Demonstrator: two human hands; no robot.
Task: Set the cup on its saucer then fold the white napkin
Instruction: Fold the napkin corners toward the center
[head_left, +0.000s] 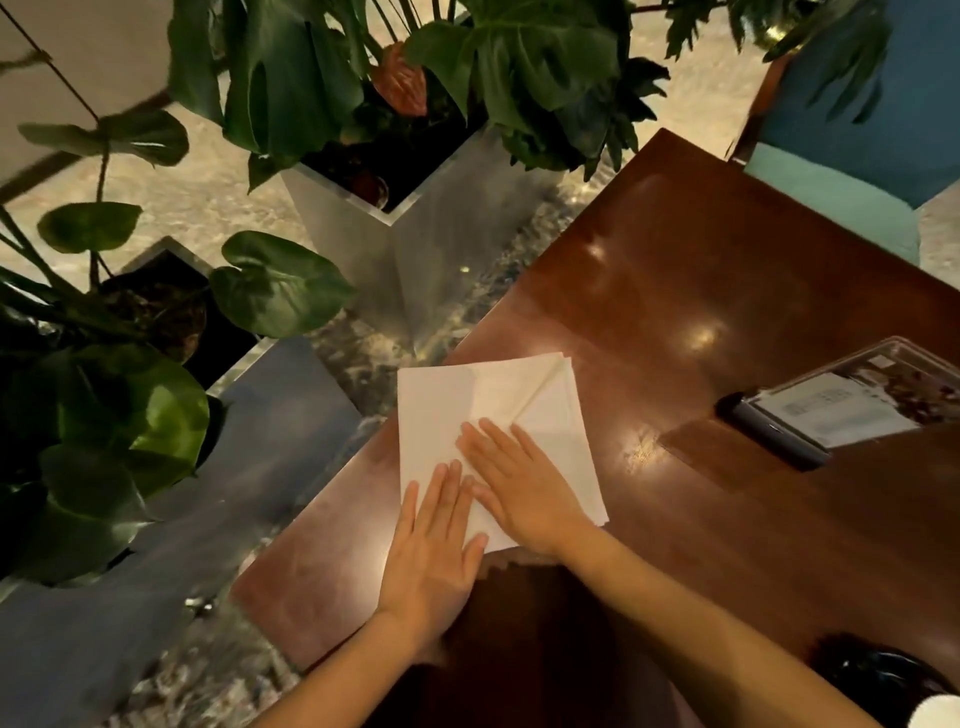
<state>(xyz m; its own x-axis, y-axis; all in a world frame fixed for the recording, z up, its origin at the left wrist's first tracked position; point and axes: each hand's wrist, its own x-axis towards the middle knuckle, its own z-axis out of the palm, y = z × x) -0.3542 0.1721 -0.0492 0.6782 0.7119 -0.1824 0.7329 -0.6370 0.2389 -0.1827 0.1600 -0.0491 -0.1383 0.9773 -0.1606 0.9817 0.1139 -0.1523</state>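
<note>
A white napkin (519, 405) lies on the dark wooden table (701, 291) near its left edge, with a diagonal fold showing at its far right corner. My left hand (434, 545) rests flat on the napkin's near left part, fingers together and stretched out. My right hand (519, 483) presses flat on the napkin's middle, just right of the left hand. At the bottom right corner a dark round shape (883, 675) and a bit of something white (935, 712) show; I cannot tell whether they are the saucer and cup.
A clear menu stand with a dark base (841, 405) lies on the table at the right. Metal planters with large green leaves (415, 223) stand on the floor left of the table. A blue chair (857, 140) is at the far right.
</note>
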